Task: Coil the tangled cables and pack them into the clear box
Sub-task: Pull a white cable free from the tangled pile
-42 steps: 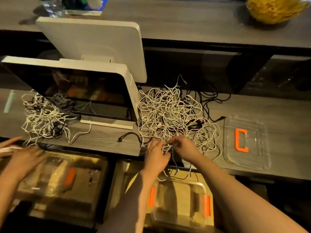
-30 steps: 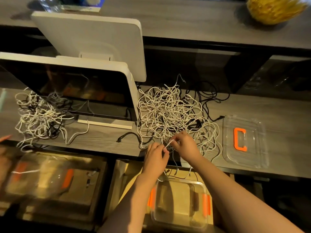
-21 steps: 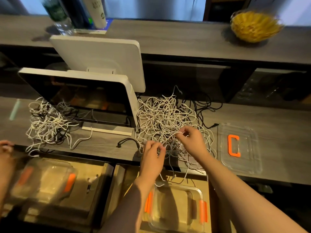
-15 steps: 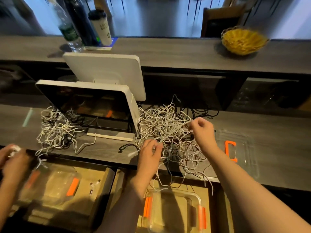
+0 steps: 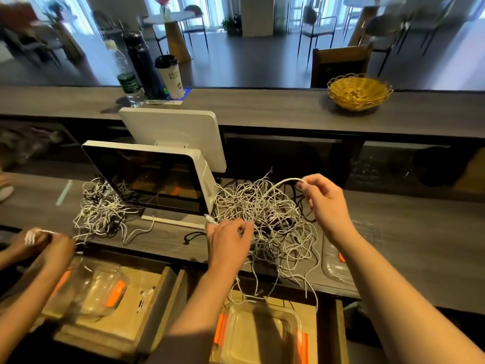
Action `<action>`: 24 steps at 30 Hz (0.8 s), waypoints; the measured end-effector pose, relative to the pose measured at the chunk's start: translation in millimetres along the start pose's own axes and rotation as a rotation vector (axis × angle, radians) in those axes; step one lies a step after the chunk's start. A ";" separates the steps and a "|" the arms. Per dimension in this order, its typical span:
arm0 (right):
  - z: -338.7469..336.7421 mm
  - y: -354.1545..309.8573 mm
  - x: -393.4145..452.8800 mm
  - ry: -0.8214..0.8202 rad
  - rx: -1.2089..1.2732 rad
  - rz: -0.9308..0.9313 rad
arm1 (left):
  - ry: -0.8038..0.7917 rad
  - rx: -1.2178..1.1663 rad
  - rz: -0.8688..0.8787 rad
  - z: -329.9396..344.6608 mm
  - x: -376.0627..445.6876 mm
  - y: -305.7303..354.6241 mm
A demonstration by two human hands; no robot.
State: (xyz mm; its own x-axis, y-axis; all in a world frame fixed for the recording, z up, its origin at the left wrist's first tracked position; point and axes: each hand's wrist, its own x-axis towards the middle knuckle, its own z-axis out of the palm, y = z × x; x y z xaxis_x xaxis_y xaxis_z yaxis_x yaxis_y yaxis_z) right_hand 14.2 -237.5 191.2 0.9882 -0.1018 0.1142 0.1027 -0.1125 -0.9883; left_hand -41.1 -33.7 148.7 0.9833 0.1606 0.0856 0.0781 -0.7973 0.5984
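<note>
Right hand [image 5: 324, 203] pinches a white cable [image 5: 273, 189] raised over the tangled pile [image 5: 265, 219] — left hand [image 5: 228, 239] pinches its connector end; clear box [image 5: 262, 334] below.

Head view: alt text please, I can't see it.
The right hand lifts a white cable out of the tangled pile on the counter, while the left hand grips the pile's near edge. An open clear box sits below.
</note>
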 end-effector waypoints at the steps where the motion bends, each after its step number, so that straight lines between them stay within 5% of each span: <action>1: -3.6 -2.1 -1.2 -0.007 0.000 -0.020 | 0.006 0.058 0.028 -2.4 -2.8 4.8; 6: -18.3 -3.5 -9.2 -0.092 -0.072 -0.049 | -0.291 -0.550 -0.163 -5.6 -7.9 20.4; 11: -20.0 3.4 -24.7 -0.273 -0.314 -0.037 | -0.167 -0.970 -0.300 -12.5 -18.8 38.7; 15: -8.4 7.3 -43.1 -0.486 -0.374 -0.010 | -0.202 -0.954 -0.249 -14.6 -27.5 74.3; 18: -5.5 9.9 -46.1 -0.574 -0.399 -0.034 | -0.036 -0.872 -0.261 -10.2 -29.8 84.3; 24: -16.8 51.3 -14.8 -0.506 -0.585 0.055 | 0.191 -0.997 -0.242 -18.8 -24.2 78.4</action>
State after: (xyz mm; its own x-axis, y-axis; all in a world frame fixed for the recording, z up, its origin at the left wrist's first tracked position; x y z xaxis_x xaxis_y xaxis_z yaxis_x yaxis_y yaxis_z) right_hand 2.9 -258.3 140.4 0.9362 0.3255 -0.1324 0.1144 -0.6385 -0.7610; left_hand -61.9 -89.2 208.5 0.9105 0.4103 -0.0522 0.0134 0.0969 0.9952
